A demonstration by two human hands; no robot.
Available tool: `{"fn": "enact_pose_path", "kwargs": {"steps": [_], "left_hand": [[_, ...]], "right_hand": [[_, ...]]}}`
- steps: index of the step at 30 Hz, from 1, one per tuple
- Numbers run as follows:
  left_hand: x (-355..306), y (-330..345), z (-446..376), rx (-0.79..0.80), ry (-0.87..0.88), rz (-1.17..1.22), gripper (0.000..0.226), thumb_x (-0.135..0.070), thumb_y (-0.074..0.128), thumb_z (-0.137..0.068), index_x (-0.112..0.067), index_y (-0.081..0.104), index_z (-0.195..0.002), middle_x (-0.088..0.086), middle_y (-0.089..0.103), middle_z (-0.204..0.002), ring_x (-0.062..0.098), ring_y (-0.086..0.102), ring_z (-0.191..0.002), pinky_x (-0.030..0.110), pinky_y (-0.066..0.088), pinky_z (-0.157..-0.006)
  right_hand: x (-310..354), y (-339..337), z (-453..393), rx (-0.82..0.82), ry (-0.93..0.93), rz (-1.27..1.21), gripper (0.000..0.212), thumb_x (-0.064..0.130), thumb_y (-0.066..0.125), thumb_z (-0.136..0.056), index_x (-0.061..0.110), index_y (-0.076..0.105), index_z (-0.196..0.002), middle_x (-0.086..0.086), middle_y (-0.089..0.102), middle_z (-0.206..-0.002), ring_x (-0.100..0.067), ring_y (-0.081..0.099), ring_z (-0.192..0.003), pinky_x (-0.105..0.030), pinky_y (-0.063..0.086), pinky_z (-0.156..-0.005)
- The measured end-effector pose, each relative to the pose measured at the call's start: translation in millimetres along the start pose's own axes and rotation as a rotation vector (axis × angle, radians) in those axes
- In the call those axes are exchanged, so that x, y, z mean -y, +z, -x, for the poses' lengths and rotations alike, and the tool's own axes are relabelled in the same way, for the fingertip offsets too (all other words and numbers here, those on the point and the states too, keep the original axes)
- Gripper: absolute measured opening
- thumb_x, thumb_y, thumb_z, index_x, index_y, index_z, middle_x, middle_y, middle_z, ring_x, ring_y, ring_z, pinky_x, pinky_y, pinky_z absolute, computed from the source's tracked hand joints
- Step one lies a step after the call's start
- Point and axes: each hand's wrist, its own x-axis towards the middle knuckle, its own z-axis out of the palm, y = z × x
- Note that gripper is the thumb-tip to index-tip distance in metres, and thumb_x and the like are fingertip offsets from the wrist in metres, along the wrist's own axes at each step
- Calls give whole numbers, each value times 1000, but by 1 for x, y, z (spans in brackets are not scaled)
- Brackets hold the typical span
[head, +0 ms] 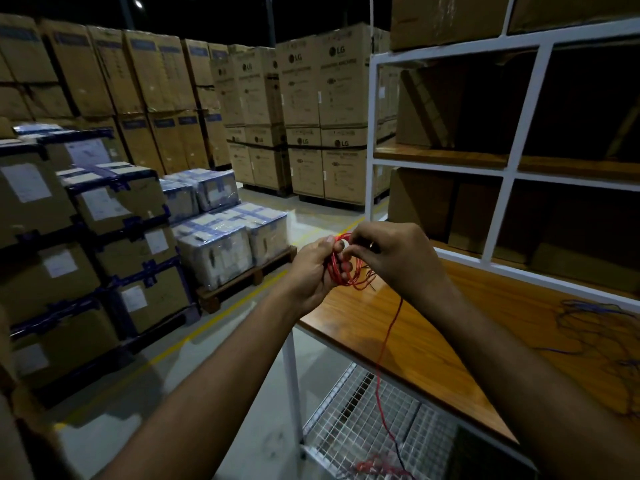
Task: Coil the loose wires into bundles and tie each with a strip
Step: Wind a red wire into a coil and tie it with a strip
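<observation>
Left hand: your left hand (313,268) has its fingers curled round the red coil (341,263), so the loops stay together and do not spring apart.
Right hand: your right hand (398,258) is just beside the left one, and its fingertips pinch the red wire at the top of the coil, I think to lay on the next loop; the light is dim, so the pinch is hard to see.
Loose red tail (389,336): it hangs down from under your hands, past the table edge, to a red pile (375,467) on the wire rack (349,424) far below. That much is not coiled yet.
Blue wires (595,327): a loose tangle lies on the wooden table (433,334), well off to the right of your right hand. They look untouched.
Strip: I see no tie strip near your hands.
Next: keep the left grip tight, since a slack one would let the loops slip.
</observation>
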Motion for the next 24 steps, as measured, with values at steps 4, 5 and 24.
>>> {"fn": "enact_pose_path", "kwargs": {"steps": [4, 5, 24], "left_hand": [[-3, 2, 6, 38, -24, 75, 28, -19, 30, -109, -3, 51, -102, 9, 64, -73, 13, 65, -60, 25, 54, -53], [-2, 3, 7, 46, -36, 73, 28, -19, 29, -109, -2, 52, -106, 8, 67, -71, 13, 67, -60, 25, 54, -53], [9, -3, 3, -13, -50, 16, 29, -24, 31, -108, -7, 51, -99, 14, 61, -84, 17, 61, -66, 28, 54, -64]], "right_hand": [[-4, 9, 2, -60, 150, -77, 24, 38, 69, -86, 15, 66, -81, 2, 63, -70, -8, 59, -63, -26, 52, -56], [-5, 12, 3, -58, 155, -76, 24, 38, 69, -87, 15, 65, -81, 2, 63, -70, -8, 59, -64, -28, 53, -56], [-13, 0, 3, 289, 279, -294, 13, 20, 73, -88, 27, 67, -97, 11, 66, -89, -1, 64, -82, -22, 54, -71]]}}
